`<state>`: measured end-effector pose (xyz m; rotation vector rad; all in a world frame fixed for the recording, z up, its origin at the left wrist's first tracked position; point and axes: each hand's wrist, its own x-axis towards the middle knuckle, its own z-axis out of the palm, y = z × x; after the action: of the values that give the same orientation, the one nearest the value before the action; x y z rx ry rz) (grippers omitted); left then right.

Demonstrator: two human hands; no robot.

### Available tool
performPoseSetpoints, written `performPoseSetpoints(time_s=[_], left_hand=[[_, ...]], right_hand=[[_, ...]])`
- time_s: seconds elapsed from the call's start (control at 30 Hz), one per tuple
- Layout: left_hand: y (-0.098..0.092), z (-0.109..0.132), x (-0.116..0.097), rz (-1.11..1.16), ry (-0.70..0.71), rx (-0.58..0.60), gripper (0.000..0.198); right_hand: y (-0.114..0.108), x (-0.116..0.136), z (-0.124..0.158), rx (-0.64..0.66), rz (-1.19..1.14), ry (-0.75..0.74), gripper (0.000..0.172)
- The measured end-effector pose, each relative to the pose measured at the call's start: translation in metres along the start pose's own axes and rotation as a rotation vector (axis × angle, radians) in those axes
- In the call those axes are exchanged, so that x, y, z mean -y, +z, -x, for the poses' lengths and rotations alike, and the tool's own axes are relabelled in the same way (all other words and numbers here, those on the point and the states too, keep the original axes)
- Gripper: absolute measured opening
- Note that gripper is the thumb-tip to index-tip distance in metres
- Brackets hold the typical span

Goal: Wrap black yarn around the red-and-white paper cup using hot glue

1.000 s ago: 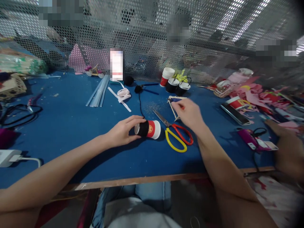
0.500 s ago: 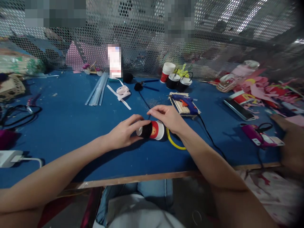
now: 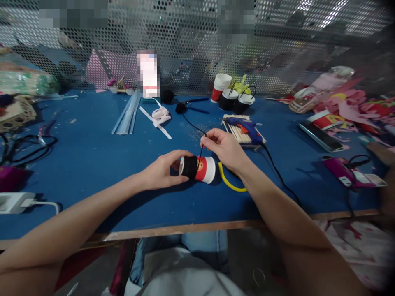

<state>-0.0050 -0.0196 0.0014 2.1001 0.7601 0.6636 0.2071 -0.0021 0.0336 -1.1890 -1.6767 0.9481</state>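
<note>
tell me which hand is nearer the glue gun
Right. The right hand pinches the cord just left of the glue gun and nearer the person; the left hand is farther left, holding the cup.

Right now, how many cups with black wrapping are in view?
3: the partly wrapped cup on its side in the left hand, plus the left black cup and right black cup upright before the mesh barrier. Others may be hidden.
</note>
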Motion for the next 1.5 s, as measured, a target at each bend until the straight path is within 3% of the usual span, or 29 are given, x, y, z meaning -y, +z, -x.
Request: performPoseSetpoints(time_s=[0.77,0.97,1.1,1.2,1.33,1.5], left_hand=[[-0.003,-0.001,-0.004,-0.155,0.182,0.012,0.045],[0.0,0.001,-0.005,-0.019,0.1,0.0,0.042],[0.003,0.0,-0.004,0.193,-0.142,-0.036,0.05],[0.004,-0.001,-0.004,0.253,-0.239,-0.004,0.048],[0.004,0.0,-0.006,0.329,-0.245,0.01,0.044],[0.003,0.001,-0.009,0.239,-0.097,-0.051,0.046]], right_hand=[[0.009,-0.011,0.002,0.099,0.306,0.017,0.02],[0.012,-0.008,0.003,0.112,0.382,0.034,0.019],[0.013,-0.001,0.006,0.129,0.386,0.056,0.018],[0.013,0.003,0.009,0.13,0.387,0.053,0.017],[0.012,0.006,0.01,0.13,0.375,0.032,0.017],[0.006,0.008,0.009,0.126,0.325,-0.019,0.02]])
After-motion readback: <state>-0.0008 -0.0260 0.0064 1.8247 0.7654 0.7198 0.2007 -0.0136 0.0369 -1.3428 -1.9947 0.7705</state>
